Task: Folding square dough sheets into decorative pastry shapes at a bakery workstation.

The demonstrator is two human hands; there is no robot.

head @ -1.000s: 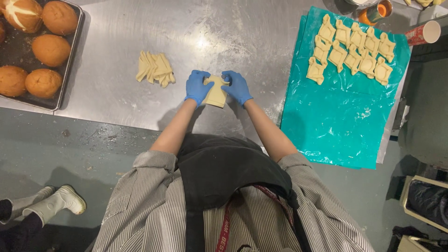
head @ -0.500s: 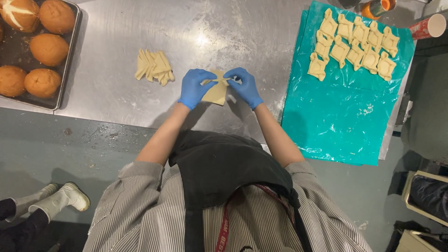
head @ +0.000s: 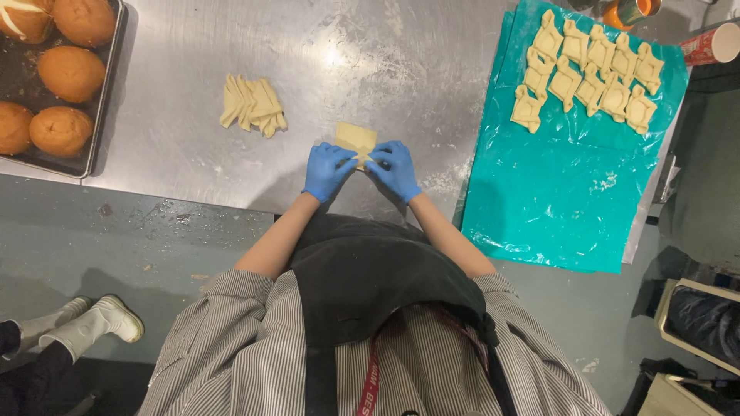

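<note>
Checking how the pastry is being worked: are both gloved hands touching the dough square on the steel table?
Touching. The head view shows the left hand and right hand with fingertips overlapping the near edge of the dough square; no gap shows.

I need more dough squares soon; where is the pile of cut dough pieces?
The pile of cut dough pieces lies on the steel table, left of the gloved hands, right of the tray of buns.

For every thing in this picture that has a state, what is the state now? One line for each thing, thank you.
Left hand: gloved in blue, fingers on the dough square.
Right hand: gloved in blue, fingers on the same square.
Dough square: flat on the steel table, near corner pinched.
Dough stack: unshaped pieces, fanned out, untouched.
Shaped pastries: folded, in rows on the teal sheet.
Buns: baked brown, on a dark tray.
</note>
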